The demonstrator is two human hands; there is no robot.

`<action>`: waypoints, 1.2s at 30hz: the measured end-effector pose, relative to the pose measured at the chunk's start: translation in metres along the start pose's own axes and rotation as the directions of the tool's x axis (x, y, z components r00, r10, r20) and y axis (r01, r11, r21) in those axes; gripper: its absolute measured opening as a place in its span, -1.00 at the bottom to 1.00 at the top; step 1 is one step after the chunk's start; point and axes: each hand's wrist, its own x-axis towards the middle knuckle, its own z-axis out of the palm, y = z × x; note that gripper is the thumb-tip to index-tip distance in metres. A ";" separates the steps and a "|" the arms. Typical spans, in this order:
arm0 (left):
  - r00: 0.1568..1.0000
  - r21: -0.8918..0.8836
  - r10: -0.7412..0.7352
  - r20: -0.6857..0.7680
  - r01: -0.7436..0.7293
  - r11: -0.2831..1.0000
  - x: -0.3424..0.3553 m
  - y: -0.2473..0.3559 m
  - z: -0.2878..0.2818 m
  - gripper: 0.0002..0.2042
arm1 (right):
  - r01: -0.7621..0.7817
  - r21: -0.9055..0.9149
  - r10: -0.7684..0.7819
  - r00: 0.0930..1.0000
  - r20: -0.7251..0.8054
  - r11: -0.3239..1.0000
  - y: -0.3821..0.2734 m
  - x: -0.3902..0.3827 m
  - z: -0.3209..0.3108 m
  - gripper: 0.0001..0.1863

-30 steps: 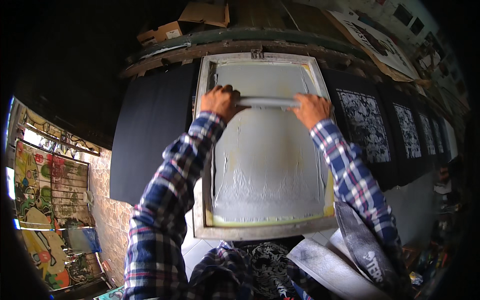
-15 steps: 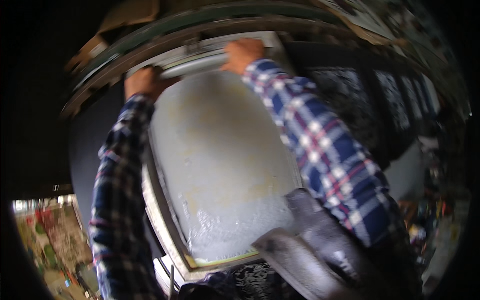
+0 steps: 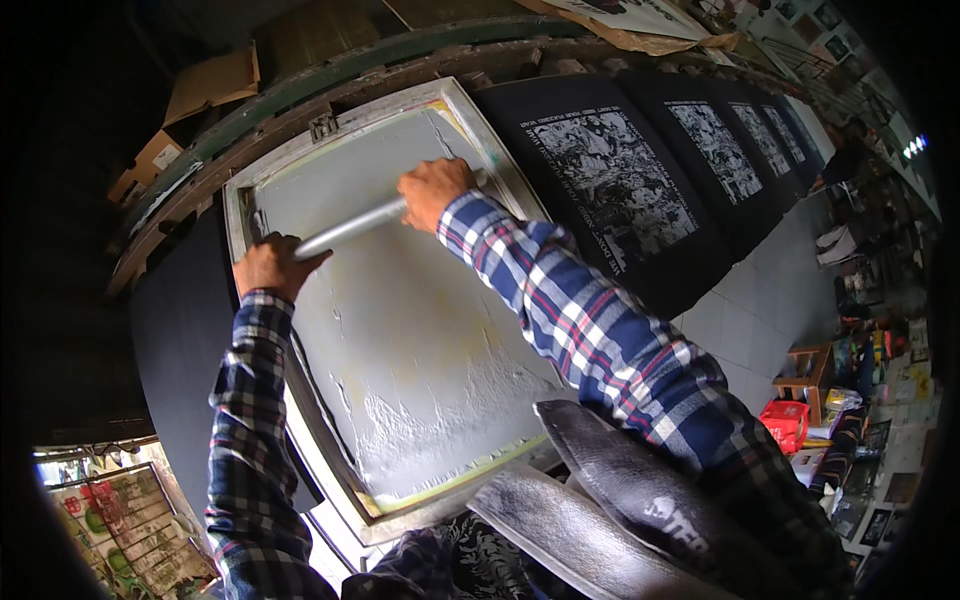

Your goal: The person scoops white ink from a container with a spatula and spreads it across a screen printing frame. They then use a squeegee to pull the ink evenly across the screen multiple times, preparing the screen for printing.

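Observation:
My left hand grips the left end of a pale squeegee, thumb along the bar. Around its right end my right hand is closed. The squeegee lies slanted across the grey mesh of a screen-printing screen, in its far half. Wet grey-white ink is smeared in ridges over the near end of the mesh. A worn pale frame surrounds the mesh, with a hinge clamp at its far edge. The squeegee's blade edge is hidden.
Black sheets with white prints lie in a row to the right. Plain black material is at the left. Cardboard boxes stand behind a rail. Two dark shiny flaps overhang the near right corner. A red bag sits farther right.
Both hands have drawn the squeegee from the screen's far edge toward me, uncovering mesh behind it. The view has shifted, showing the black prints more clearly.

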 end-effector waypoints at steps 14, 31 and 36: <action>0.990 -0.111 0.055 -0.127 -0.069 0.991 -0.220 0.052 -0.014 -0.54 | 0.027 -0.001 -0.027 0.997 -0.068 1.000 -0.032 -0.217 0.031 -0.64; 0.987 -0.306 0.062 -0.151 -0.106 0.946 -0.385 0.091 -0.028 -0.51 | 0.031 0.089 -0.008 0.969 -0.248 0.996 -0.065 -0.388 0.056 -0.21; 0.978 -0.414 0.039 -0.207 -0.124 0.902 -0.440 0.104 -0.008 -0.34 | 0.171 0.095 -0.133 0.938 -0.320 0.981 -0.051 -0.431 0.098 -0.06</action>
